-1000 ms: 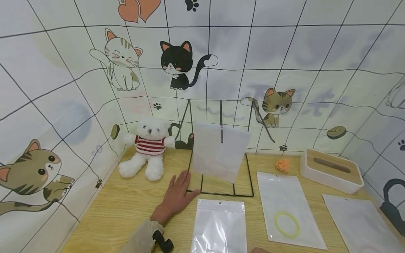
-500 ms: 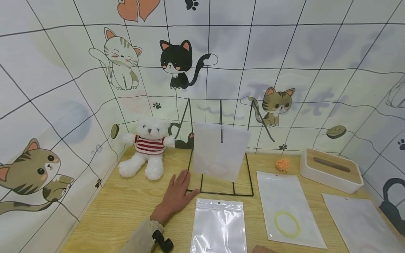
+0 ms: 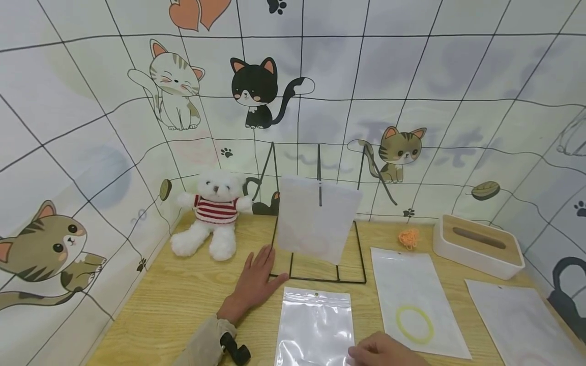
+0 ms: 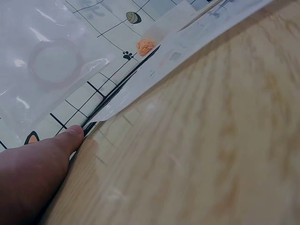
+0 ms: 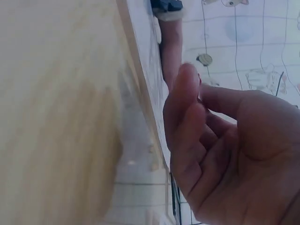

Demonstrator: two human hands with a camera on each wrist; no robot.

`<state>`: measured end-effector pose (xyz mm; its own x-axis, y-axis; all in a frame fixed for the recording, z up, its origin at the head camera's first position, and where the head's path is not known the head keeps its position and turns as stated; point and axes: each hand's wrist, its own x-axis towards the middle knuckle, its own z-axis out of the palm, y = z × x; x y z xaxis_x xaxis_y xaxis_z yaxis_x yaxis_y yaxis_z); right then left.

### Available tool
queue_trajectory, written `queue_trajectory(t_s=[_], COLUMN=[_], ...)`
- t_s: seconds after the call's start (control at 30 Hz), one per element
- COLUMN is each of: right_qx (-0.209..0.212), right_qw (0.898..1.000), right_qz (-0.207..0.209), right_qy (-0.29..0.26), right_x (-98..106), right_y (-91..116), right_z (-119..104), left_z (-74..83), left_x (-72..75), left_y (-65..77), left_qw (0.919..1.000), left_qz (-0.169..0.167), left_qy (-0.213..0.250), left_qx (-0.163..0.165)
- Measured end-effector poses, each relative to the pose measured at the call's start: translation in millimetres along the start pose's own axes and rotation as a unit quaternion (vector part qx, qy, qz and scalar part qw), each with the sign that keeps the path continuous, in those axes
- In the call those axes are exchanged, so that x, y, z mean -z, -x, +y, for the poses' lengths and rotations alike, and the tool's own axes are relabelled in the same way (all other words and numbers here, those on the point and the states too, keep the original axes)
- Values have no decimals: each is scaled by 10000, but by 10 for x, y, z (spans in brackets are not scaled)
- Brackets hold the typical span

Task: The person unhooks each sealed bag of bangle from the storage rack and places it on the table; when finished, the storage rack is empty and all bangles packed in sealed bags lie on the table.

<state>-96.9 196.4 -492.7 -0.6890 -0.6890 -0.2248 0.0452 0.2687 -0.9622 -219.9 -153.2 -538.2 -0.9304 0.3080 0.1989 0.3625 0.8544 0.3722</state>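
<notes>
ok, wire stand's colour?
The wire stand is black; it shows best in the head view.

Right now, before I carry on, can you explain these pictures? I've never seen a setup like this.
There is no machine here: the hands are a person's own. The wide picture comes from a head camera looking forward and down; the other two come from the left and right wrists.

On the wooden table is a black wire stand with a pale bag hanging from it. A shiny bag lies in front; to its right are a long bag showing a yellow ring and another white bag. Farther back are an orange tangle and a white box; a teddy bear sits on the left.

The left hand rests at the stand's left front corner, gripping nothing visible. The right hand, fingers curled, is at the shiny bag's right edge; whether it pinches the bag, I cannot tell.
</notes>
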Motion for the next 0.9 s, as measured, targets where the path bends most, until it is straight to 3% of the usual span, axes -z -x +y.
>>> queue_trajectory(t_s=[0.03,0.07,0.2,0.27,0.37,0.47,0.63,0.9], right_qx=[-170,-198,55,193,213,152,79,-472], right_qw=[9997,9997,9943,9828,9568,9358,9250,9197], right_qz=[-100,50,1052,1795,2801,3383,3570,3164], right_qy=[-138,-132,132,392,755,983,1297,2278], right_x=[56,87,184,223,274,335,444,479], right_y=[-56,-85,-242,-342,-485,-622,-797,-959], right_z=[-73,-131,-239,-249,-252,-237,-212,-142], left_z=[-1,-2,-3,-2,-7,-11,-8,13], left_x=[2,5,13,17,10,5,10,26], left_y=[0,-1,-4,-9,-14,-14,-14,2], left_qw=[10000,10000,9999,10000,9999,10000,9999,9999], left_qz=[17,52,71,-12,-113,-46,45,11], left_qy=[13,20,19,16,-9,-44,-68,-106], left_qx=[-21,-45,-80,-44,-7,-36,-95,-49])
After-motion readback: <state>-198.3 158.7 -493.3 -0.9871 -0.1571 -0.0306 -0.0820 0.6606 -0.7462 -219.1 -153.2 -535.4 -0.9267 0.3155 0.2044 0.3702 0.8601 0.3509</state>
